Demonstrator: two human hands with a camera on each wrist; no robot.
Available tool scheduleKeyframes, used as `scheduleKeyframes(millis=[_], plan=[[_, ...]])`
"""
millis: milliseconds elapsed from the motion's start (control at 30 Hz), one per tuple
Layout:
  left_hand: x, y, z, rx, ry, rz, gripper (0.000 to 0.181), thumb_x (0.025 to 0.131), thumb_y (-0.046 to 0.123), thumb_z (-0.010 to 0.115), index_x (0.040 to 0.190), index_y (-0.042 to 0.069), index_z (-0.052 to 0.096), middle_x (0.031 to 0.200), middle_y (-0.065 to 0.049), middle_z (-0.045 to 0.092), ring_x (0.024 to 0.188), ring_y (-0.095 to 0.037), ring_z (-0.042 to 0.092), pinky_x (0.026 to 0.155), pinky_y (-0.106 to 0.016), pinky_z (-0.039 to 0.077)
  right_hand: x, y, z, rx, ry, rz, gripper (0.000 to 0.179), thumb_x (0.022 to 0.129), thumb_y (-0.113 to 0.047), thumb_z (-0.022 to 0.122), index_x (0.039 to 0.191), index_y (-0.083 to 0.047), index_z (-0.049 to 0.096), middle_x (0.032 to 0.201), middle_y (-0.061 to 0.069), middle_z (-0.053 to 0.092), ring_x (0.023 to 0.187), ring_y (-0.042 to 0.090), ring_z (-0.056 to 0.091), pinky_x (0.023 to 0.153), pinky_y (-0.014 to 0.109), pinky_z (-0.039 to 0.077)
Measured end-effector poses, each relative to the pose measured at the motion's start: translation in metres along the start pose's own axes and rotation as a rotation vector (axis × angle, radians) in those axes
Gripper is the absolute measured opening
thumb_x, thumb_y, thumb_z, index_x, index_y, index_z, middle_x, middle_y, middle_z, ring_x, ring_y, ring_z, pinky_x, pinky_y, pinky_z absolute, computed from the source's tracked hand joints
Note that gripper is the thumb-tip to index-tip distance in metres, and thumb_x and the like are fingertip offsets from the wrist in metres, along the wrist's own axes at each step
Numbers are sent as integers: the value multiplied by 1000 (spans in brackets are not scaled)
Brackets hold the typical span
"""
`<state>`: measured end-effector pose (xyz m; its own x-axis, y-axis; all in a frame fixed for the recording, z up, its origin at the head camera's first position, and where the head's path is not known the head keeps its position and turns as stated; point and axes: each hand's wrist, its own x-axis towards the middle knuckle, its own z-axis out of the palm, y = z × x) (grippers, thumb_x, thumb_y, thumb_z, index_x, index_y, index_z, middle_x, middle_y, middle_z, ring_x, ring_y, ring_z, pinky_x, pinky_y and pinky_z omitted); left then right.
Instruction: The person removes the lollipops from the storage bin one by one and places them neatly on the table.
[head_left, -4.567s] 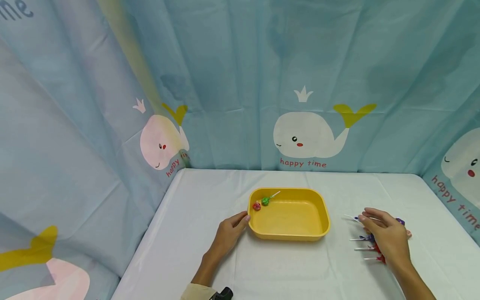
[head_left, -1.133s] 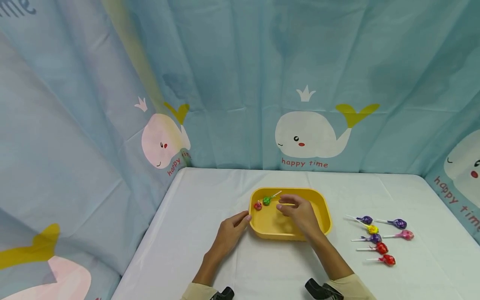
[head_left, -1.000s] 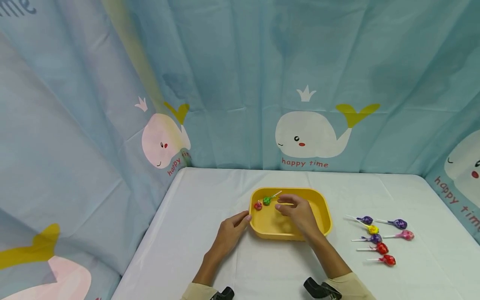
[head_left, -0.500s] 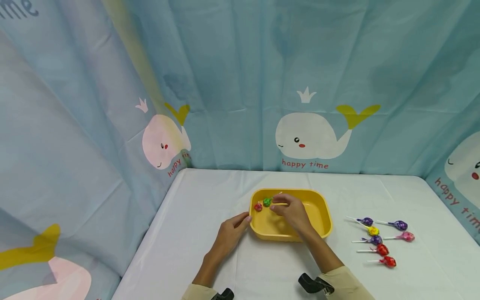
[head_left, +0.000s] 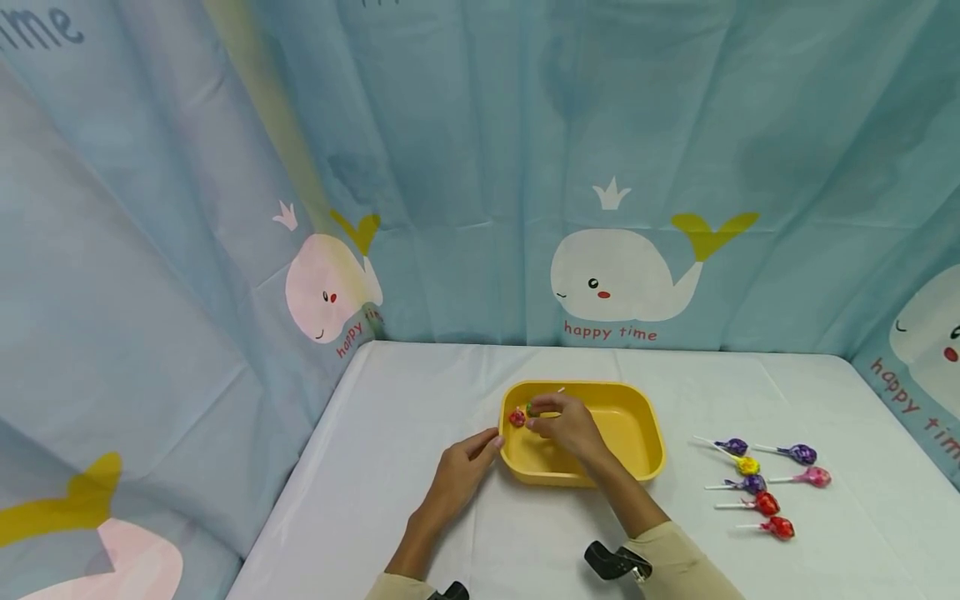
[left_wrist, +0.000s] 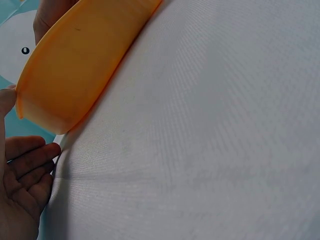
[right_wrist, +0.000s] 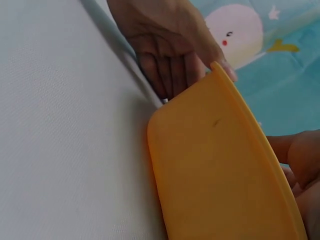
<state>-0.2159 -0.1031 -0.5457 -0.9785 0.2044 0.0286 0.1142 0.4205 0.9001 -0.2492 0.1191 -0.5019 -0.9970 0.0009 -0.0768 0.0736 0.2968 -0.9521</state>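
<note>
My left hand [head_left: 459,472] is at the left end of the yellow tray [head_left: 630,433], its thumb touching the rim. In the left wrist view its other fingers stay loosely extended below the tray's edge. My right hand [head_left: 570,427] is inside the tray at its left part, thumb and index finger pinching what looks like a lollipop's pale stick; the candy end is hidden. Beside those fingertips lie a red lollipop [head_left: 517,417] and a green lollipop [head_left: 530,410], the green one mostly covered by the hand. Both wrist views show the tray's outer wall, not its inside.
Right of the tray, several wrapped lollipops lie on the white tablecloth [head_left: 405,417], among them a yellow one [head_left: 747,466], a pink one [head_left: 817,477] and a red one [head_left: 781,527]. A whale-print curtain [head_left: 465,283] stands behind the table.
My right hand has gone from the lollipops on the right into the tray, then farther left toward the red and green ones. My left hand stays at the tray's left end.
</note>
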Motion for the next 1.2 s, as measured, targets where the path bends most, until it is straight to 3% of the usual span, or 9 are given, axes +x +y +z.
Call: scheduleKeyframes(millis=[400, 600, 900, 1200], plan=[[0, -2, 0, 7, 13, 14, 61, 103, 63, 59, 146, 21, 67, 145, 3, 66, 143, -23, 56, 121, -48, 45, 6, 0, 8, -60, -13, 20, 28, 91, -5, 83, 118, -2, 77, 113, 13, 78, 100, 23, 72, 80, 31, 65], [1, -3, 1, -1, 4, 21, 56, 106, 58, 58, 147, 20, 66, 146, 3, 66, 143, -23, 56, 121, -48, 44, 9, 0, 13, -69, -19, 17, 30, 91, -4, 83, 121, 0, 76, 113, 13, 78, 92, 20, 72, 77, 31, 65], [0, -1, 0, 2, 0, 16, 54, 107, 55, 59, 147, 19, 66, 146, 2, 66, 144, -24, 56, 121, -49, 44, 9, -2, 18, -64, -52, 5, 31, 92, -1, 80, 123, 0, 75, 119, 16, 77, 89, 19, 73, 79, 36, 67], [0, -3, 0, 0, 5, 25, 58, 105, 59, 58, 147, 20, 66, 145, 3, 67, 143, -23, 57, 120, -49, 45, 10, 1, 20, -112, -55, -25, 25, 90, 1, 81, 115, -1, 79, 106, 13, 78, 80, 16, 71, 74, 30, 65]])
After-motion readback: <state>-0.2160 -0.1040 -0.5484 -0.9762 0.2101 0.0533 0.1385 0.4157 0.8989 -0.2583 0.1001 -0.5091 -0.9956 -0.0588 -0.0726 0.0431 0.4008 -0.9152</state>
